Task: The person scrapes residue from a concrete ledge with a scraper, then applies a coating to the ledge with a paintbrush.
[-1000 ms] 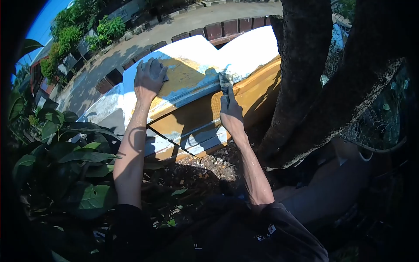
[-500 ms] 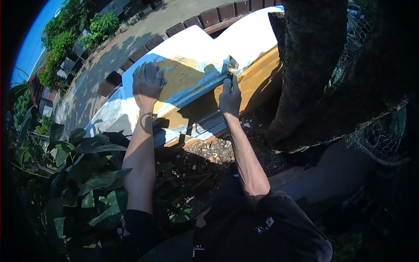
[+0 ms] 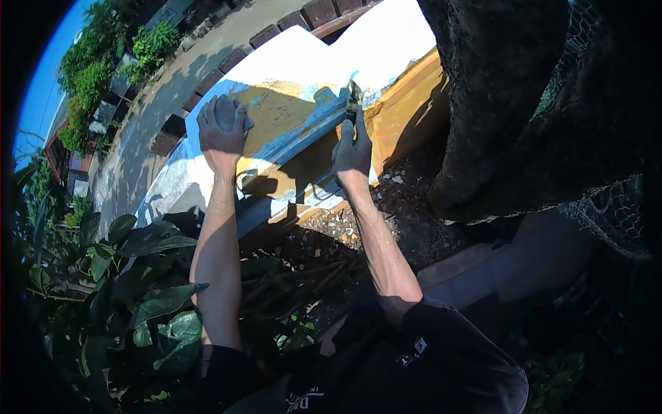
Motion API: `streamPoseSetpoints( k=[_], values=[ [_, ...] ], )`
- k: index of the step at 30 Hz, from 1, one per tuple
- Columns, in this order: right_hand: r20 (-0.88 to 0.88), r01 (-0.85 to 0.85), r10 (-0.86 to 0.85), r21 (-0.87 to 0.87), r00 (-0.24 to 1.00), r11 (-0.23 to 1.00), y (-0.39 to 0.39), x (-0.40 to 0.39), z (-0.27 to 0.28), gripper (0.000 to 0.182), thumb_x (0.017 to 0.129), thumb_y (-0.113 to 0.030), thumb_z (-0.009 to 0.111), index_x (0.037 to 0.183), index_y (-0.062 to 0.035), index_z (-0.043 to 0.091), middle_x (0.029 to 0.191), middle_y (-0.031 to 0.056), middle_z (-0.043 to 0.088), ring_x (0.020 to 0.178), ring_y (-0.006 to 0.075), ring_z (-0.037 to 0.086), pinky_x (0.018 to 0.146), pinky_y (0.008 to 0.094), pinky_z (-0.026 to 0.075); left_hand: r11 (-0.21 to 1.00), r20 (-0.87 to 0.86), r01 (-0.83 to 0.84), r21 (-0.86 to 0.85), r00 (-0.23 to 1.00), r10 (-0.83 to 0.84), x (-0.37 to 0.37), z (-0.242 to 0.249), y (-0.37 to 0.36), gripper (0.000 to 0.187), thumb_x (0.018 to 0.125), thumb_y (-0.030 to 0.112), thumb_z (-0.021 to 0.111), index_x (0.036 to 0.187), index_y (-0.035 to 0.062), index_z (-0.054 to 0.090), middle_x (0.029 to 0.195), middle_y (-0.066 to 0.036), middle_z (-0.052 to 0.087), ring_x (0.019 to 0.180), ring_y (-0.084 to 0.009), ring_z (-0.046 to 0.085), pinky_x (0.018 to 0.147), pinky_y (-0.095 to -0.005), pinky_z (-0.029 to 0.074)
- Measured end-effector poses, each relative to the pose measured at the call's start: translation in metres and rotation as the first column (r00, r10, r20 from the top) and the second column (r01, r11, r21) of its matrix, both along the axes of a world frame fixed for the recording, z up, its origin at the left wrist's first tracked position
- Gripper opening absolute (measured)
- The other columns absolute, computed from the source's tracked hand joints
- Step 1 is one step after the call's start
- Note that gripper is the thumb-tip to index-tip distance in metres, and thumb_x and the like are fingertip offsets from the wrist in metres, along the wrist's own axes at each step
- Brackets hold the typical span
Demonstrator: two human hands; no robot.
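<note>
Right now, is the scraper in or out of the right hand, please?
In: the right hand is closed around the scraper, with its blade sticking out.

One black, short-sleeved cloth shirt. Black left sleeve and black right sleeve: each ends well short of the left hand and right hand. Small white angular emblem, below the right hand; white printed lettering, lower, leftward.
</note>
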State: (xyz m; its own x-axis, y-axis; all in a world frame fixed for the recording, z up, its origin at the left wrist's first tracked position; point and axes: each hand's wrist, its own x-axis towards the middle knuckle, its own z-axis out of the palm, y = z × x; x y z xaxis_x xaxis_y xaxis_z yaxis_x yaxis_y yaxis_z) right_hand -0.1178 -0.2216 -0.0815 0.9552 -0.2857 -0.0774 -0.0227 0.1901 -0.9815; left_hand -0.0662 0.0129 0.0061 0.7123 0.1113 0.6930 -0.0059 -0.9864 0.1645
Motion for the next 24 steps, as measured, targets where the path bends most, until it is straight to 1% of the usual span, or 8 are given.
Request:
streamPoseSetpoints(
  k=[3,6,8,12,14,19,23,24],
  values=[
    [-0.050,-0.112,0.116,0.082,0.992,0.990,-0.003,-0.019,0.014,0.066,0.109,-0.041,0.046,0.162,-0.0074,0.027,0.064,0.0048,0.054,0.059,0.0155,0.058,0.057,0.0335,0.048,1.000,0.009,0.002,0.021,1.000,-0.002,0.001,0.000,0.000,0.063,0.088,0.048,0.076,0.136,0.0122,0.059,0.130,-0.019,0.059,0.118,-0.0379,0.061,0.098,-0.0479,0.052],
    [-0.017,-0.025,0.031,0.269,0.999,0.963,0.003,-0.011,0.016,0.067,0.109,-0.042,0.046,0.163,-0.0082,0.026,0.055,-0.0042,0.030,0.047,0.0048,0.037,0.045,0.0276,0.033,1.000,0.010,-0.001,0.015,1.000,0.001,0.003,-0.003,0.002,0.064,0.088,0.049,0.075,0.137,0.0118,0.059,0.130,-0.019,0.059,0.118,-0.0379,0.061,0.098,-0.0480,0.052],
    [-0.054,0.035,-0.015,0.377,0.998,0.926,-0.004,-0.001,0.022,0.057,0.110,-0.034,0.047,0.160,-0.0096,0.033,0.054,-0.0050,0.037,0.046,0.0040,0.039,0.043,0.0249,0.033,1.000,0.009,0.002,0.019,1.000,-0.002,0.005,-0.004,0.003,0.065,0.088,0.049,0.075,0.137,0.0108,0.059,0.131,-0.019,0.059,0.118,-0.0379,0.061,0.099,-0.0479,0.052],
    [0.071,-0.066,0.052,0.208,0.996,0.976,0.011,-0.021,0.005,0.066,0.109,-0.042,0.048,0.163,-0.0109,0.027,0.053,-0.0051,0.035,0.044,0.0054,0.037,0.044,0.0252,0.032,1.000,-0.014,-0.016,0.006,1.000,0.016,0.004,-0.004,0.004,0.067,0.087,0.050,0.076,0.137,0.0087,0.059,0.131,-0.020,0.059,0.119,-0.0378,0.061,0.100,-0.0479,0.051],
    [0.034,-0.096,0.090,0.372,0.995,0.923,-0.002,-0.013,0.011,0.061,0.110,-0.038,0.048,0.162,-0.0111,0.031,0.054,-0.0050,0.037,0.045,0.0039,0.037,0.043,0.0247,0.032,1.000,-0.003,-0.007,0.010,1.000,0.007,0.005,-0.002,0.004,0.067,0.087,0.050,0.076,0.137,0.0087,0.059,0.130,-0.020,0.058,0.119,-0.0381,0.060,0.100,-0.0481,0.050],
    [0.142,-0.093,0.046,0.350,0.989,0.932,0.008,-0.017,-0.005,0.060,0.111,-0.037,0.045,0.161,-0.0075,0.028,0.048,-0.0048,0.036,0.038,0.0053,0.033,0.038,0.0248,0.030,1.000,-0.002,0.001,0.013,1.000,-0.001,0.005,-0.004,0.005,0.066,0.087,0.051,0.075,0.137,0.0097,0.059,0.130,-0.020,0.058,0.119,-0.0388,0.060,0.099,-0.0483,0.051],
    [0.181,-0.038,-0.064,0.511,0.981,0.859,-0.007,0.010,-0.004,0.060,0.112,-0.036,0.042,0.160,-0.0036,0.028,0.046,-0.0014,0.040,0.032,0.0084,0.033,0.031,0.0272,0.030,1.000,-0.007,-0.016,0.014,1.000,0.016,0.004,-0.002,0.001,0.066,0.087,0.051,0.075,0.136,0.0101,0.059,0.130,-0.020,0.058,0.119,-0.0389,0.060,0.099,-0.0483,0.051],
    [0.163,-0.050,-0.040,0.510,0.986,0.859,-0.009,0.011,-0.003,0.054,0.113,-0.036,0.040,0.161,-0.0119,0.031,0.047,-0.0011,0.038,0.034,0.0075,0.034,0.034,0.0272,0.032,0.999,-0.016,-0.027,0.018,1.000,0.027,0.002,-0.001,0.001,0.066,0.087,0.051,0.075,0.136,0.0102,0.059,0.131,-0.020,0.058,0.118,-0.0389,0.060,0.099,-0.0484,0.051]
  ],
)
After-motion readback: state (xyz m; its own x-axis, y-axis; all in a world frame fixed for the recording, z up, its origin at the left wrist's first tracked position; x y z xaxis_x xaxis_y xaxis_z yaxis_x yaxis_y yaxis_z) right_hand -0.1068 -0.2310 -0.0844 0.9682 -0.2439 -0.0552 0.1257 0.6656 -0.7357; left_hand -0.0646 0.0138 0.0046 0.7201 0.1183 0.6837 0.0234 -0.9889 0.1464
